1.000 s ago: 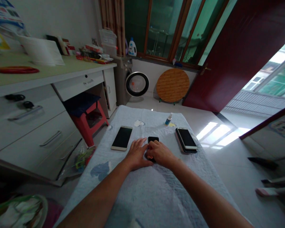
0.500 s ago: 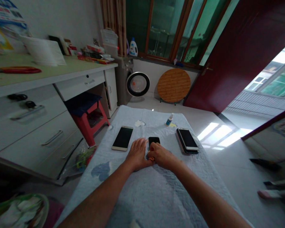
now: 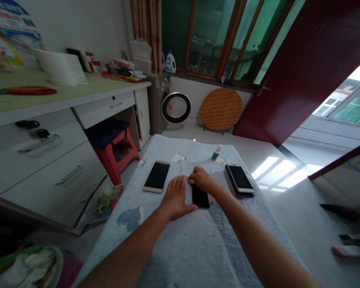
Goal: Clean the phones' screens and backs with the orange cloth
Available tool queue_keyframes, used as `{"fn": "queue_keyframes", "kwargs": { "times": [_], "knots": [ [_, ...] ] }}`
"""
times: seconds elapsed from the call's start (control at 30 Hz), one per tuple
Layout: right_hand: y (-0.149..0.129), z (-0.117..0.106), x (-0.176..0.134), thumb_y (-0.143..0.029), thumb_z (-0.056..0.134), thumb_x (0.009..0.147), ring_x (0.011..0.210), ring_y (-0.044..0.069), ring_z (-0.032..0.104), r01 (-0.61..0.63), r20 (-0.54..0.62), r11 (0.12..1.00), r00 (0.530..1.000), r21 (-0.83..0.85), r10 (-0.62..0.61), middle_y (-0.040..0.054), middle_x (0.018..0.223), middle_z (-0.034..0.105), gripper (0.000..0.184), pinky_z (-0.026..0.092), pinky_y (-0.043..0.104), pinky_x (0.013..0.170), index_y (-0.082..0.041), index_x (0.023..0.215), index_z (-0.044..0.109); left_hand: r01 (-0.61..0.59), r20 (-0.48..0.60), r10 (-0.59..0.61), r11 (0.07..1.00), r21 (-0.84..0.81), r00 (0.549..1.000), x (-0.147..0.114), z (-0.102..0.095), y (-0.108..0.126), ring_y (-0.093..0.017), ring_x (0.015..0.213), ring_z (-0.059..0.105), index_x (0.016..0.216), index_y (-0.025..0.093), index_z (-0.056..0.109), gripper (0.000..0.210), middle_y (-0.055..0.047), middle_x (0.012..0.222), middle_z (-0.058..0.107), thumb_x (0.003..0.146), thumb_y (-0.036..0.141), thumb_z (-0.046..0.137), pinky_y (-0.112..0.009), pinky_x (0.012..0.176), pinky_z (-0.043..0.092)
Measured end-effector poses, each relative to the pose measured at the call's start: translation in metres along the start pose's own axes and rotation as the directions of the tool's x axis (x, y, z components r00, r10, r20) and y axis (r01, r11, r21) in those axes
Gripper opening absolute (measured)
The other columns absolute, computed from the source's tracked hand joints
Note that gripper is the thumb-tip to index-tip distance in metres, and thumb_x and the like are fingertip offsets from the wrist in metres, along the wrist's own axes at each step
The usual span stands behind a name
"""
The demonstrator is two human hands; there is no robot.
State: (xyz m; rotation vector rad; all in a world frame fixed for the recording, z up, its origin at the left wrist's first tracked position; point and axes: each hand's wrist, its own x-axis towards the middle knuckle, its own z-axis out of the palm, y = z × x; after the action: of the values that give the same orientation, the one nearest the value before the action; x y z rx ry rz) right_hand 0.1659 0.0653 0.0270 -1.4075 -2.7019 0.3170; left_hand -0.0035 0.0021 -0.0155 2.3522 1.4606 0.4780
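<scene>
Gripping an orange item (image 3: 192, 181), the right hand (image 3: 201, 179) overlaps the black phone (image 3: 200, 199).

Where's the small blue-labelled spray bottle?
Head view, right of centre: bottle on pale blue cloth, beyond and left of the white-framed rectangular phone.

From up on the wearer's head I looked forward and down, straight along the cloth-covered table (image 3: 186, 256)! The left hand (image 3: 174, 200) and right hand (image 3: 201, 179) sat fairly near, just below mid-view. And what a wide sweep: desk (image 3: 99, 83) off to the left, red door (image 3: 276, 76) slanting across the right, washing machine (image 3: 156, 102) and window (image 3: 210, 44) farther off, up top.
</scene>
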Motion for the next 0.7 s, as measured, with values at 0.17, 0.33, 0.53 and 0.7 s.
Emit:
{"fn": "queue_keyframes", "kwargs": {
  "times": [0.17, 0.33, 0.53, 0.7],
  "knots": [
    [0.009, -0.002, 0.015, -0.022, 0.048, 0.093, 0.081, 0.014, 0.050, -0.032, 0.031, 0.999, 0.999, -0.029, 0.033, 0.0079, 0.094, 0.054, 0.025, 0.036, 0.025, 0.080, -0.017, 0.093, 0.072, 0.012, 0.053, -0.013, 1.000, 0.020, 0.999, -0.001, -0.011, 0.006, -0.038, 0.142, 0.016, 0.138, 0.014, 0.031, 0.092, -0.019, 0.149, 0.031, 0.066, 0.060, 0.067, -0.053, 0.114, 0.014],
    [0.013, -0.003, 0.025, -0.021, 0.049, 0.092, 0.086, 0.017, 0.053, -0.066, 0.040, 0.994, 0.997, -0.087, 0.069, 0.0107, 0.099, 0.058, 0.024, 0.037, 0.026, 0.082, -0.016, 0.096, 0.071, -0.041, 0.116, 0.037, 0.998, 0.037, 0.993, -0.003, -0.018, 0.009, -0.037, 0.143, 0.013, 0.138, 0.035, 0.038, 0.074, -0.004, 0.153, 0.029, 0.073, 0.053, 0.067, -0.062, 0.112, 0.005],
    [0.022, -0.003, 0.026, -0.021, 0.049, 0.092, 0.094, 0.018, 0.053, -0.119, 0.029, 0.987, 0.992, -0.109, 0.123, 0.0113, 0.103, 0.058, 0.024, 0.036, 0.026, 0.086, -0.018, 0.100, 0.071, -0.101, 0.147, 0.098, 0.995, 0.014, 0.984, -0.003, -0.017, 0.006, -0.036, 0.143, 0.012, 0.139, 0.040, 0.037, 0.067, 0.004, 0.154, 0.031, 0.078, 0.054, 0.062, -0.066, 0.110, -0.002],
    [0.032, -0.004, 0.012, -0.023, 0.046, 0.093, 0.090, 0.017, 0.055, -0.212, 0.006, 0.970, 0.977, -0.119, 0.214, 0.0112, 0.102, 0.058, 0.026, 0.037, 0.026, 0.083, -0.017, 0.097, 0.071, -0.095, 0.155, 0.091, 0.995, 0.013, 0.984, -0.002, -0.017, 0.007, -0.035, 0.143, 0.014, 0.140, 0.039, 0.036, 0.069, 0.003, 0.153, 0.033, 0.079, 0.056, 0.060, -0.067, 0.109, -0.004]
  ]
}}
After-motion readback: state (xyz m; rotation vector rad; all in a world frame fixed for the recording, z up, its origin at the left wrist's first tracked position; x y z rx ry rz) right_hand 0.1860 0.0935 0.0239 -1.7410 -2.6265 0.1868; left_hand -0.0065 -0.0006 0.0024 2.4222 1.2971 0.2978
